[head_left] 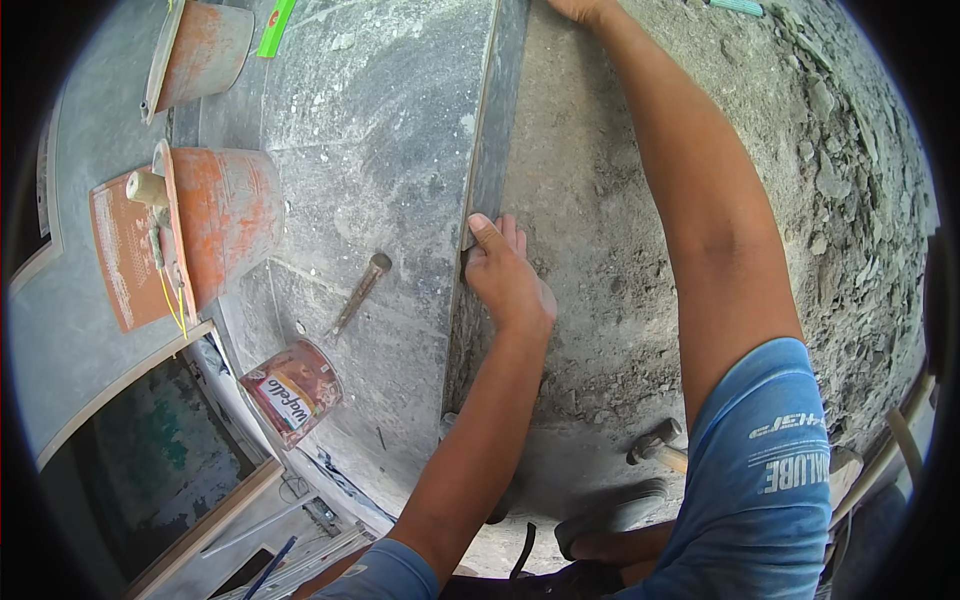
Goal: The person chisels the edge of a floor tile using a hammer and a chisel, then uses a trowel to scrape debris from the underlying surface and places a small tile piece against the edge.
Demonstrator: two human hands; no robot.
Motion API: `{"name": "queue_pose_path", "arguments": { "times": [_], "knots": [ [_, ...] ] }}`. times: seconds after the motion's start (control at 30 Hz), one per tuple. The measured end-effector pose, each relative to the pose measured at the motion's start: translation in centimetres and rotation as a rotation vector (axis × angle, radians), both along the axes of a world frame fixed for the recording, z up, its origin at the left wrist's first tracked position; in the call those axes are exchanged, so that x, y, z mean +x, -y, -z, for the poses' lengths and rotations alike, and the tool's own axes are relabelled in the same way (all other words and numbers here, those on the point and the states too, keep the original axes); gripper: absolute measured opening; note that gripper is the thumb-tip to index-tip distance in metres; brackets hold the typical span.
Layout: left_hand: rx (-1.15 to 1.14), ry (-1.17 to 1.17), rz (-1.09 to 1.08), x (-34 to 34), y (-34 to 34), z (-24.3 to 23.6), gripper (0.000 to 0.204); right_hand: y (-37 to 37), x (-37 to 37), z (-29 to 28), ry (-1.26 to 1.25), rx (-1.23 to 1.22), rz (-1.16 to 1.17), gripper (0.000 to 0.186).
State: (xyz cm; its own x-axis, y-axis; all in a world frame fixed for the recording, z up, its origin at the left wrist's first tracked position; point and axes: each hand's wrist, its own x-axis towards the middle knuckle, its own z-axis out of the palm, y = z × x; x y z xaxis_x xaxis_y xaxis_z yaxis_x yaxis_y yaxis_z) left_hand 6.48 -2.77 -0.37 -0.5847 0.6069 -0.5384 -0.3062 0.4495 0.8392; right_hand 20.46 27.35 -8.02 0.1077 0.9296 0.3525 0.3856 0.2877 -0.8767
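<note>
A long, narrow grey slab (493, 130) runs from the top edge down along the border between pale stone slabs and rough dirt. My left hand (505, 275) is closed on this strip, thumb over its edge and fingers on the dirt side. My right hand (580, 10) reaches the strip's far end at the top edge, its fingers mostly cut off by the frame. Left of my left hand a short metal bar (360, 292) lies on the slabs (370, 140). A hammer with a wooden handle (660, 445) rests near my right upper arm.
Two orange buckets (225, 225) (200, 55) stand on the left, tools on the lower one. A red container (292, 392) and green level (272, 25) lie nearby. A dark opening (140, 460) is bottom left. Broken rubble (830, 170) covers the right, with poles (900, 435) beside it.
</note>
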Motion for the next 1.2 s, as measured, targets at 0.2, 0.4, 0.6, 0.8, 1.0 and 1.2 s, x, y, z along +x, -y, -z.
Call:
{"name": "queue_pose_path", "arguments": {
  "times": [0.2, 0.4, 0.6, 0.8, 1.0, 1.2],
  "knots": [
    [0.11, -0.225, 0.217, -0.8, 2.6, 3.0, 0.052, 1.3, -0.3, -1.0, -0.043, -0.049, 0.02, 0.077],
    [0.159, -0.43, 0.342, -1.8, 3.2, 4.0, 0.039, 7.3, -2.2, -3.4, -0.356, -0.124, -0.035, 0.073],
    [0.166, -0.414, 0.321, -1.0, 2.2, 3.8, 0.034, 9.0, -3.1, -1.7, -0.186, -0.061, -0.076, 0.083],
    [0.159, -0.377, 0.208, -1.8, 1.9, 4.0, 0.032, 9.4, -3.0, -0.6, 0.029, -0.06, -0.076, 0.092],
    [0.239, -0.867, 0.672, -2.9, 2.6, 3.5, 0.025, 7.5, 0.2, -3.6, 0.129, -0.654, -0.444, 0.09],
    [0.271, -1.303, 1.215, -1.0, 6.1, -1.6, 0.015, 18.3, 3.0, -7.1, 0.236, -0.676, -0.145, 0.053]
  ]
}}
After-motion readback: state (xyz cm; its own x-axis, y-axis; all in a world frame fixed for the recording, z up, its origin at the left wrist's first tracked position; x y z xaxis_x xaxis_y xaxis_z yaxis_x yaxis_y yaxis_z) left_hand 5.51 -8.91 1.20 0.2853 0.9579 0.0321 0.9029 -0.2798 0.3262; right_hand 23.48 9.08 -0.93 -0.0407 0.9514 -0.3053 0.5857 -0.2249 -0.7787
